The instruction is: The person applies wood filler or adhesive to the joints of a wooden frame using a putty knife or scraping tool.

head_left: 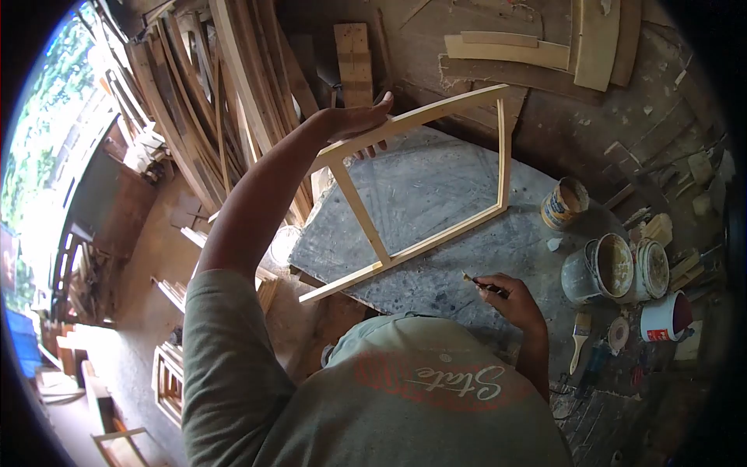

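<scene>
A pale wooden frame (363,205) with a crossbar stands tilted above a grey, scuffed tabletop (436,167). My left hand (359,126) is closed round its upper rail, thumb lying along the top and fingertips showing underneath. Nearer my body, my right hand (510,300) is closed on a small dark-handled tool (493,289) with a pale smear at its tip; it may be a putty knife. The tool's tip is apart from the frame, just below its lower rail.
On the right stand an open tin (563,204), a grey bucket (590,272), a lidded tub (651,268) and a white pot (664,319). A paintbrush (580,342) and a tape roll (618,335) lie nearby. Long timber boards (233,93) lean at upper left.
</scene>
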`<state>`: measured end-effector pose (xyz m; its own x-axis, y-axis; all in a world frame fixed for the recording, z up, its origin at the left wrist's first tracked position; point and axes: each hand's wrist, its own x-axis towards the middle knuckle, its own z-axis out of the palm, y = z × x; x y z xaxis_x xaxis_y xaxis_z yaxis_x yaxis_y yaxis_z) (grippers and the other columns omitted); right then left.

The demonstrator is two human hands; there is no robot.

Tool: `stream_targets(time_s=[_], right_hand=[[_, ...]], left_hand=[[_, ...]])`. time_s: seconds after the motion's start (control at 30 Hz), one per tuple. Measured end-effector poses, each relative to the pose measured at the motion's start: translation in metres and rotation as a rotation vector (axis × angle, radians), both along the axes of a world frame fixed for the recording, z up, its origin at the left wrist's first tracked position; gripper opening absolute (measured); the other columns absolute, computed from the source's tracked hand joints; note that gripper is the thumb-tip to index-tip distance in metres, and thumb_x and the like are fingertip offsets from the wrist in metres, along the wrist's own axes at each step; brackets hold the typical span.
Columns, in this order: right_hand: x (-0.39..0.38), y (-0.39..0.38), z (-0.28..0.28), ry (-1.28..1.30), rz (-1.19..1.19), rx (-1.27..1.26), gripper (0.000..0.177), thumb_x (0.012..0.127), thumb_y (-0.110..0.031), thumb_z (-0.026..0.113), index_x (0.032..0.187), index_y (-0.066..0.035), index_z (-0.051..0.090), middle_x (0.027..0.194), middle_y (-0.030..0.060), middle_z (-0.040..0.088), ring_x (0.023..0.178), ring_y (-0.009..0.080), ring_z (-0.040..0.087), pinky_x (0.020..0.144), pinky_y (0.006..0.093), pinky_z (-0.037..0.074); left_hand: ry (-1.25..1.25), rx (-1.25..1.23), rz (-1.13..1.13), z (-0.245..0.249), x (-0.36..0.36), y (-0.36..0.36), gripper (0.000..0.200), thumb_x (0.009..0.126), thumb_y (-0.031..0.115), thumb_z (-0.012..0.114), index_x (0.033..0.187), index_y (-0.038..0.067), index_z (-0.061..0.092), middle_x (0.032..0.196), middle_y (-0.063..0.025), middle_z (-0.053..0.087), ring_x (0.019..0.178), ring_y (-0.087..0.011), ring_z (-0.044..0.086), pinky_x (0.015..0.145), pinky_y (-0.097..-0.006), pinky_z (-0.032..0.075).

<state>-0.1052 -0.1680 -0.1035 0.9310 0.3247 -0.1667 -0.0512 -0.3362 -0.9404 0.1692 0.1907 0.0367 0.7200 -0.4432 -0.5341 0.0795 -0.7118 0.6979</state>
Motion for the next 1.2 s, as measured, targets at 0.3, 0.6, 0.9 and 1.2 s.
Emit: stream_targets(time_s=[0.3,0.6,0.9,1.2], right_hand=[[0.000,0.012,-0.007,0.034,0.051,-0.030,0.030,0.089,-0.014,0.069,0.117,-0.003,0.067,0.100,0.0056,0.066,0.081,0.0112,0.059,0.073,0.0278,0.048],[-0.004,0.000,-0.009,0.036,0.003,0.015,0.030,0.089,-0.014,0.069,0.117,-0.003,0.067,0.102,0.0085,0.068,0.086,0.0152,0.064,0.075,0.0303,0.049],[0.049,0.086,0.009,-0.424,0.065,0.003,0.036,0.083,-0.014,0.073,0.117,-0.005,0.066,0.095,0.0107,0.065,0.082,0.0213,0.065,0.072,0.0321,0.052],[0.133,0.189,-0.020,-0.916,-0.018,-0.143,0.040,0.082,-0.013,0.072,0.121,-0.012,0.065,0.101,0.0115,0.062,0.087,0.0307,0.064,0.072,0.0385,0.053]], left_hand=[[-0.040,0.059,0.027,-0.006,-0.003,-0.003,0.098,0.084,0.082,0.004,0.140,0.010,0.042,0.116,-0.0126,0.060,0.094,-0.0236,0.062,0.088,-0.0400,0.054],[-0.144,0.170,0.020,-0.032,0.009,-0.005,0.096,0.086,0.081,0.009,0.151,0.014,0.030,0.126,-0.0216,0.053,0.104,-0.0299,0.059,0.100,-0.0498,0.044],[-0.160,0.208,-0.019,-0.021,-0.002,-0.009,0.101,0.083,0.085,0.009,0.139,0.008,0.044,0.108,-0.0125,0.057,0.090,-0.0222,0.059,0.085,-0.0399,0.052],[-0.168,0.154,0.028,-0.011,-0.018,-0.011,0.103,0.081,0.088,0.012,0.137,0.008,0.047,0.107,-0.0112,0.055,0.091,-0.0231,0.057,0.085,-0.0418,0.050]])
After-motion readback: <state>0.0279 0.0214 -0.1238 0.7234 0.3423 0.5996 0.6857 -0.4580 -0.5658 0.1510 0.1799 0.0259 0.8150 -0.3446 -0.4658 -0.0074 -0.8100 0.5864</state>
